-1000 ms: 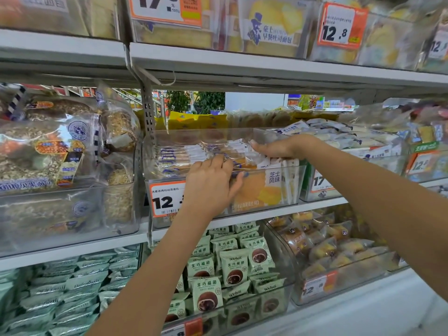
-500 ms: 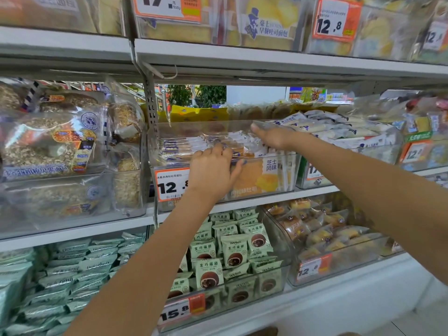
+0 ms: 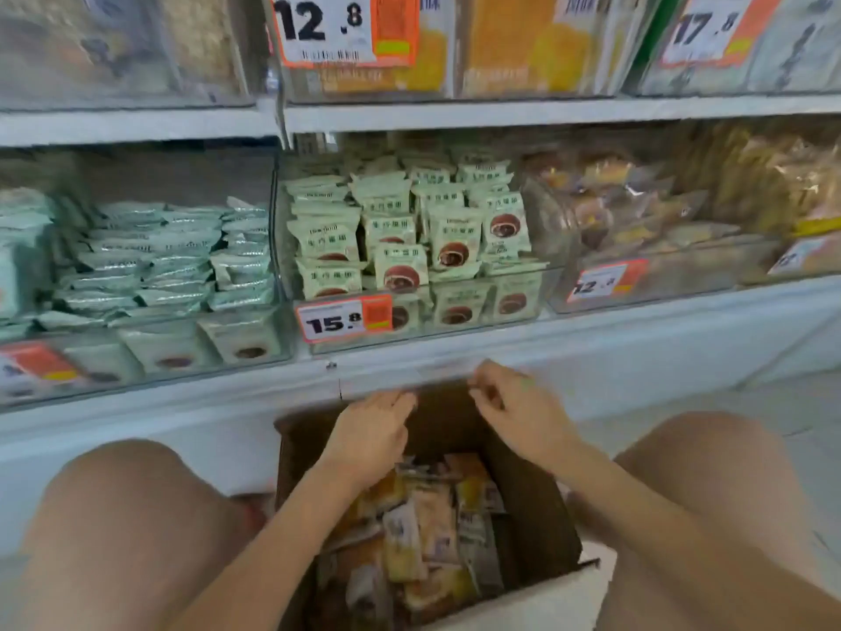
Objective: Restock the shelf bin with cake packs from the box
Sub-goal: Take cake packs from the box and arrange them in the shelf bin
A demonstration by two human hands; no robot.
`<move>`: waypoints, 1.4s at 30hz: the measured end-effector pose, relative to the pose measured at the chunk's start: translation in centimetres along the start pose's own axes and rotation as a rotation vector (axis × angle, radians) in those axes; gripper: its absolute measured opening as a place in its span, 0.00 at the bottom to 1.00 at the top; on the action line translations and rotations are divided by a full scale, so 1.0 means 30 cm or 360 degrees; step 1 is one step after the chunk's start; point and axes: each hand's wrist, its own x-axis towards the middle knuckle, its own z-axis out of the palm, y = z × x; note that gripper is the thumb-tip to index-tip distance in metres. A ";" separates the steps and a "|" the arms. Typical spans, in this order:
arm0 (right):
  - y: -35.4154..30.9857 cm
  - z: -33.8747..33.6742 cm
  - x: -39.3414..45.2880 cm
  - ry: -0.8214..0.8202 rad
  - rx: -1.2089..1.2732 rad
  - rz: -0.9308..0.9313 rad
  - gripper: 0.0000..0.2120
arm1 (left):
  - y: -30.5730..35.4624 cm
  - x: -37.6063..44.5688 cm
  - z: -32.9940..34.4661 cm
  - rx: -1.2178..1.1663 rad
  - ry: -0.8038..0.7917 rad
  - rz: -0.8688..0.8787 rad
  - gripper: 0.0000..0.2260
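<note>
A brown cardboard box [image 3: 528, 489] stands on the floor between my knees, holding several yellow and white cake packs [image 3: 423, 535]. My left hand [image 3: 368, 434] hovers over the box's far end with fingers straight and holds nothing. My right hand [image 3: 514, 412] hangs beside it over the far rim, fingers loosely curled and empty. The clear shelf bin [image 3: 450, 79] with yellow cake packs and a 12.8 price tag sits on the shelf at the top of the view, partly cut off.
On the lower shelf a clear bin of green packs [image 3: 409, 239] carries a 15.8 tag, with pale green packs [image 3: 154, 261] to its left and brown pastries [image 3: 637, 220] to its right. My bare knees [image 3: 127, 507] flank the box. White floor lies right.
Both hands have left the 12.8 shelf bin and come down over the box. The view has dropped from the shelf to the floor as I crouch.
</note>
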 end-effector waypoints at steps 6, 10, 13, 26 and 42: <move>0.118 0.397 -0.066 -0.1272 -0.0395 0.0209 0.21 | -0.037 -0.126 0.294 -0.0042 -0.0756 -0.0432 0.14; 0.118 0.592 -0.069 -0.1398 -0.0357 0.0229 0.26 | -0.042 -0.194 0.373 -0.0068 -0.1065 -0.0459 0.17; 0.104 0.719 -0.067 -0.1407 -0.0310 0.0258 0.36 | -0.059 -0.257 0.402 -0.0177 -0.1247 -0.0463 0.16; 0.105 0.872 -0.059 -0.0913 0.0392 0.1132 0.05 | -0.136 -0.283 0.397 -0.0280 -0.1205 -0.0484 0.12; 0.045 0.431 0.013 -0.0709 0.2086 0.0761 0.10 | -0.131 -0.209 0.317 -0.2049 -0.0262 -0.1204 0.27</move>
